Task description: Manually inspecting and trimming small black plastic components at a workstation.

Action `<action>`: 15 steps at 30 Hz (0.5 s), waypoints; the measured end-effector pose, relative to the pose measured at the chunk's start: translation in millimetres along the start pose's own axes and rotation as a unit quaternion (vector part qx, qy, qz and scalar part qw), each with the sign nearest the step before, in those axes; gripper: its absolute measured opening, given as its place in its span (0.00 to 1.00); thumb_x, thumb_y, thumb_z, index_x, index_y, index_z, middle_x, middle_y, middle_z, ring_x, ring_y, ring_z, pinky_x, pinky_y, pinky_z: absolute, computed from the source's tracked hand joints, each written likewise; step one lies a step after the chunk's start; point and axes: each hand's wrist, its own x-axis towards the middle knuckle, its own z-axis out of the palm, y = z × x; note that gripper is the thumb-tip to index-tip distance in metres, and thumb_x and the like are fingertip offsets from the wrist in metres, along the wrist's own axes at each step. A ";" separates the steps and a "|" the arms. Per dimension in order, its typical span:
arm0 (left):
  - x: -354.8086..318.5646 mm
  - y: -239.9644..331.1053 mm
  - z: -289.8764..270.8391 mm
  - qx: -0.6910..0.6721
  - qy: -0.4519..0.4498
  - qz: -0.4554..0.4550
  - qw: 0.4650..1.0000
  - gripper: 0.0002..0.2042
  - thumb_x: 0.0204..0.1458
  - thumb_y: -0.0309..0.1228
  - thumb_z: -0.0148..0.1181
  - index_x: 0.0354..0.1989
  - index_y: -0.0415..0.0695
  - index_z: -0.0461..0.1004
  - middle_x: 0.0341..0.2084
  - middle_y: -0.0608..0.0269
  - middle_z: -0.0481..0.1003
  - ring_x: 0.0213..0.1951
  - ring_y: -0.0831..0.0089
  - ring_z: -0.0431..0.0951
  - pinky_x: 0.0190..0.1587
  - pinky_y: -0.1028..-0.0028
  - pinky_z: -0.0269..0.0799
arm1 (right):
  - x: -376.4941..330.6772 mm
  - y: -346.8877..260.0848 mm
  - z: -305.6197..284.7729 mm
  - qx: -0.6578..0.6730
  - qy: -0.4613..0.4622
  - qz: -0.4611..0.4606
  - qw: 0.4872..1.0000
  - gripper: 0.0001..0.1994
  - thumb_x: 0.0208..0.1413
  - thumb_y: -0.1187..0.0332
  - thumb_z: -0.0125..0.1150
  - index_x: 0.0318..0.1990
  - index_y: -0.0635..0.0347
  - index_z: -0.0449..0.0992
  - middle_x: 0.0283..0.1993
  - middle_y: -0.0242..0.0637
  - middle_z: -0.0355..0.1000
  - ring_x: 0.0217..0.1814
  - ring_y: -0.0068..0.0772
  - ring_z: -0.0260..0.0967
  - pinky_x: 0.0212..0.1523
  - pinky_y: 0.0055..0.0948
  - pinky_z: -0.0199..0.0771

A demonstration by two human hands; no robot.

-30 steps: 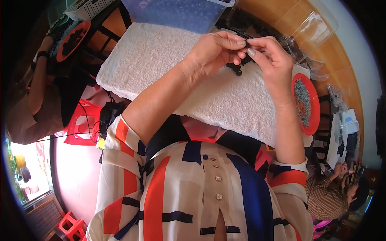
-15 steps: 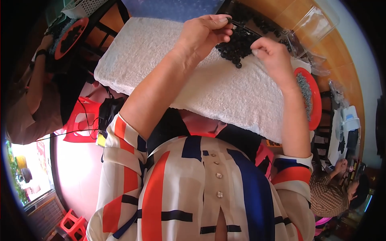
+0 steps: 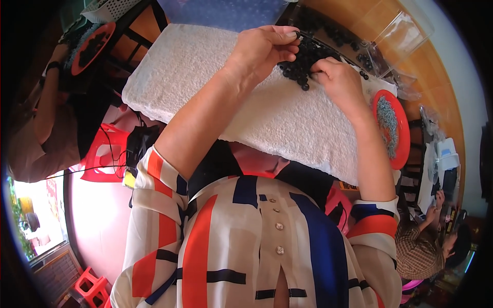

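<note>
My left hand point(image 3: 259, 50) is raised over the far part of a white towel point(image 3: 190, 66), thumb and forefinger pinched on a small black round piece. To the right, my right hand point(image 3: 339, 82) is lowered to the edge of a heap of small black round pieces point(image 3: 295, 71), its fingertips pressed together. What those fingertips hold, if anything, is hidden. The heap lies on the far right of the towel, between and beyond both hands. Some of it disappears behind the left fingers.
A blue translucent bin point(image 3: 221, 13) stands beyond the towel. At right is a red plate point(image 3: 403, 131) with grey-green bits; farther off, a clear plastic box point(image 3: 405, 33). At left, a person's arm point(image 3: 47, 97) reaches toward another red plate point(image 3: 110, 32). Another person point(image 3: 418, 251) sits lower right.
My right hand has moved left and down to the heap. The thin dark strand seen stretched between my hands no longer shows there. My left hand has dropped slightly, still pinched.
</note>
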 end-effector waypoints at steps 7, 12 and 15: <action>0.8 -3.4 -1.2 0.015 -0.034 -0.009 0.999 0.09 0.56 0.20 0.54 0.43 0.28 0.74 0.31 0.52 0.75 0.32 0.66 0.76 0.35 0.72 0.75 | 0.5 -0.5 3.3 -0.025 -0.012 0.013 1.000 0.06 0.48 0.70 0.59 0.34 0.57 0.78 0.37 0.39 0.74 0.39 0.48 0.73 0.38 0.39 0.71; 4.6 -4.9 -1.9 0.010 -0.037 -0.011 0.999 0.09 0.56 0.20 0.54 0.43 0.28 0.74 0.31 0.51 0.75 0.31 0.66 0.76 0.35 0.72 0.75 | 2.8 0.8 5.7 -0.017 0.001 0.011 1.000 0.06 0.48 0.70 0.60 0.34 0.57 0.78 0.36 0.40 0.74 0.38 0.48 0.73 0.38 0.39 0.71; 3.4 -6.3 -1.7 0.023 -0.031 -0.010 0.999 0.10 0.56 0.20 0.54 0.44 0.28 0.74 0.31 0.51 0.75 0.31 0.66 0.76 0.34 0.72 0.75 | 0.6 1.5 6.0 0.007 0.018 0.013 1.000 0.05 0.47 0.71 0.60 0.33 0.58 0.77 0.36 0.39 0.74 0.38 0.47 0.73 0.38 0.39 0.71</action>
